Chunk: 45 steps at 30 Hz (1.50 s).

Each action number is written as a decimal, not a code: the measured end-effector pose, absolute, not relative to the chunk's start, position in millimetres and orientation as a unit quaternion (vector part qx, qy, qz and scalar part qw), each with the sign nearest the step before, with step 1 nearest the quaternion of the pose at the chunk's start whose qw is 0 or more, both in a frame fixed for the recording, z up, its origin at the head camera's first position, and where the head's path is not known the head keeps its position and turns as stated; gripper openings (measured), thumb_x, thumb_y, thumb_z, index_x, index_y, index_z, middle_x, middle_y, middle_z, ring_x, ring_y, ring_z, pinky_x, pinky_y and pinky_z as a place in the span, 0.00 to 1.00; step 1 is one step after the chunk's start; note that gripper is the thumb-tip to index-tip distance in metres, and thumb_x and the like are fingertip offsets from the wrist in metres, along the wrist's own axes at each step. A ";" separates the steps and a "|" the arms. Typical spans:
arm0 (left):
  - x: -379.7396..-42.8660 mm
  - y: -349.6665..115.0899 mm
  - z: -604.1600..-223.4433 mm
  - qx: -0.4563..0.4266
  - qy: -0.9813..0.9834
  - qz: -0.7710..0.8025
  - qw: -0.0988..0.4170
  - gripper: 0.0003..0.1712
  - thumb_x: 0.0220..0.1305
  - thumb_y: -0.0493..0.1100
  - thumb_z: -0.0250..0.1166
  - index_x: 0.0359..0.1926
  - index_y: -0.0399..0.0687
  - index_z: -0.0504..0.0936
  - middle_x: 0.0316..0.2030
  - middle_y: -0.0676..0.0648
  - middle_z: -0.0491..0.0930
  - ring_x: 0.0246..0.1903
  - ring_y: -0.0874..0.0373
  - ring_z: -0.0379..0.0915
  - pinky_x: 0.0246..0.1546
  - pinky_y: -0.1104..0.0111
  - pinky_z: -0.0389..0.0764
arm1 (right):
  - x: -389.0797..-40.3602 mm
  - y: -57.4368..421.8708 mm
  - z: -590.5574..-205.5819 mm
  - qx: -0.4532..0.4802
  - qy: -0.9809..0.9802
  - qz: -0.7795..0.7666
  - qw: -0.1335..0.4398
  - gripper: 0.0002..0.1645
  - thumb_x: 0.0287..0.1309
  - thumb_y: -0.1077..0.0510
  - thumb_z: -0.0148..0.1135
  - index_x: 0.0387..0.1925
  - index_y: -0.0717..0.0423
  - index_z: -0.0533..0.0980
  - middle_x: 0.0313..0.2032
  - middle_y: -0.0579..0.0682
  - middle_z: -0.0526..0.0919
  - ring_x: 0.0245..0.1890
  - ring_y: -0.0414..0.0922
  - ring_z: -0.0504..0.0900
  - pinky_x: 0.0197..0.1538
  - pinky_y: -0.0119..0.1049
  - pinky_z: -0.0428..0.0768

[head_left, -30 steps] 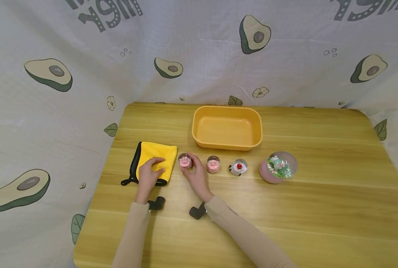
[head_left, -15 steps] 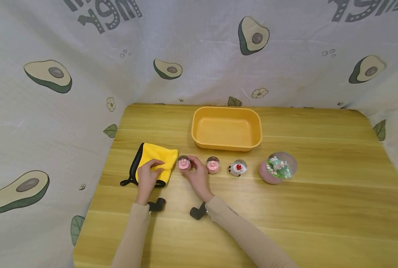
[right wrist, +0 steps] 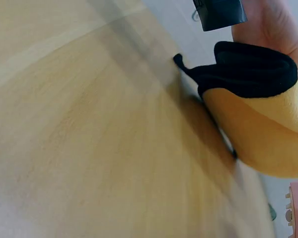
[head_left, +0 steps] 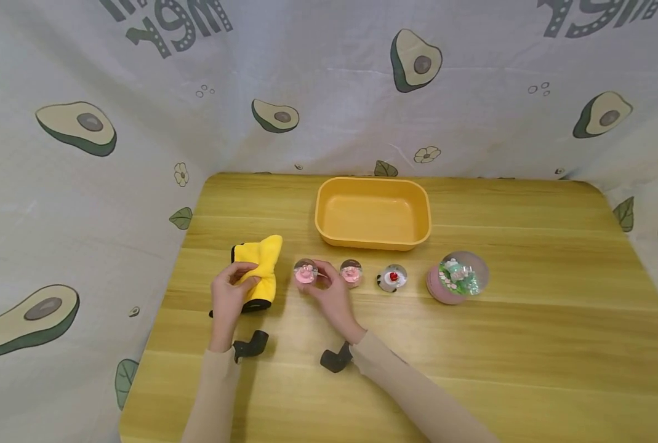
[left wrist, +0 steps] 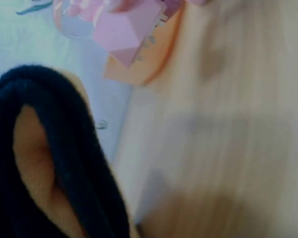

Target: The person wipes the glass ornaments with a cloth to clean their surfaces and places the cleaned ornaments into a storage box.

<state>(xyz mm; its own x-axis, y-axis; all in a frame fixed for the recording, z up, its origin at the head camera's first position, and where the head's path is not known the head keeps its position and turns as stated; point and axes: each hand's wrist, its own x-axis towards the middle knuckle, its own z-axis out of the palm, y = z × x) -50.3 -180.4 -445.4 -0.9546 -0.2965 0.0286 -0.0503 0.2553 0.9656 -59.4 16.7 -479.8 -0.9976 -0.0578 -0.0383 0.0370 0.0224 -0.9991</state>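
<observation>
In the head view my left hand (head_left: 231, 295) pinches a yellow cloth (head_left: 268, 261) with black edging, bunched and partly raised off the table. The cloth's dark hem (left wrist: 64, 129) fills the lower left of the left wrist view. My right hand (head_left: 337, 304) holds a small snow globe (head_left: 305, 272) with a pink figure inside, just right of the cloth. Its faceted pink base (left wrist: 129, 32) appears above the table in the left wrist view. Close to the right hand's knuckles stands a similar pink small globe (head_left: 351, 272).
A yellow-orange tub (head_left: 373, 241) stands at the back of the wooden table (head_left: 528, 344). Right of the pink globes are a small globe with a red cherry (head_left: 392, 278) and a larger pink-based snow globe (head_left: 445, 286). Black wrist camera mounts (head_left: 253, 344) project near both wrists.
My left hand has pulled the cloth up from lying flat, so it is now folded and bunched, and moved slightly left. The right hand has raised and tilted the small globe a little.
</observation>
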 end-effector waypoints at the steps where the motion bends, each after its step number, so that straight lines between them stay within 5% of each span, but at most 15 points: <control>1: -49.6 -179.4 -442.3 0.110 -0.781 -0.606 0.107 0.11 0.50 0.23 0.68 0.37 0.31 0.84 0.33 0.41 0.82 0.37 0.55 0.74 0.38 0.75 0.74 | -58.4 18.1 -477.6 -0.011 0.712 -0.701 0.033 0.28 0.47 0.71 0.71 0.53 0.63 0.75 0.52 0.58 0.76 0.49 0.54 0.77 0.53 0.44 0.75; 10: -42.1 -165.4 -420.1 0.075 -0.748 -0.644 0.146 0.11 0.48 0.21 0.68 0.36 0.29 0.84 0.31 0.52 0.82 0.36 0.58 0.75 0.39 0.74 0.75 | -44.8 33.4 -449.0 -0.051 0.711 -0.702 0.007 0.30 0.46 0.70 0.72 0.53 0.65 0.75 0.53 0.59 0.76 0.50 0.55 0.76 0.54 0.50 0.74; 21: -30.9 -143.1 -393.8 0.051 -0.675 -0.719 0.156 0.11 0.49 0.20 0.66 0.37 0.25 0.80 0.32 0.50 0.81 0.35 0.56 0.75 0.39 0.71 0.77 | -28.8 60.8 -412.6 -0.088 0.693 -0.716 -0.011 0.30 0.44 0.71 0.73 0.52 0.64 0.76 0.49 0.55 0.77 0.50 0.47 0.75 0.56 0.41 0.72; 30: -18.9 -121.5 -377.9 -0.020 -0.589 -0.789 0.170 0.17 0.50 0.18 0.63 0.35 0.41 0.83 0.34 0.47 0.80 0.36 0.54 0.75 0.40 0.68 0.78 | -26.7 82.2 -394.4 -0.108 0.688 -0.717 -0.028 0.30 0.43 0.75 0.71 0.51 0.66 0.75 0.49 0.55 0.78 0.49 0.46 0.76 0.55 0.33 0.71; 45: -14.3 -87.6 -370.4 -0.088 -0.540 -0.821 0.161 0.21 0.51 0.18 0.61 0.38 0.45 0.83 0.37 0.47 0.79 0.37 0.54 0.74 0.41 0.68 0.77 | -20.2 109.2 -381.7 -0.151 0.678 -0.717 -0.058 0.30 0.42 0.80 0.67 0.51 0.67 0.73 0.50 0.57 0.74 0.49 0.46 0.74 0.52 0.32 0.73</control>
<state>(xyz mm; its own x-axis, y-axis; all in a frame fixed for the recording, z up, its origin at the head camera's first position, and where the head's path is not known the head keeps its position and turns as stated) -14.3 -87.6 -370.4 -0.9323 -0.1699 0.3194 0.3606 -0.3649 0.8584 -20.2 109.2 -381.7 -0.9480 -0.1210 0.2944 -0.2870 -0.0744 -0.9550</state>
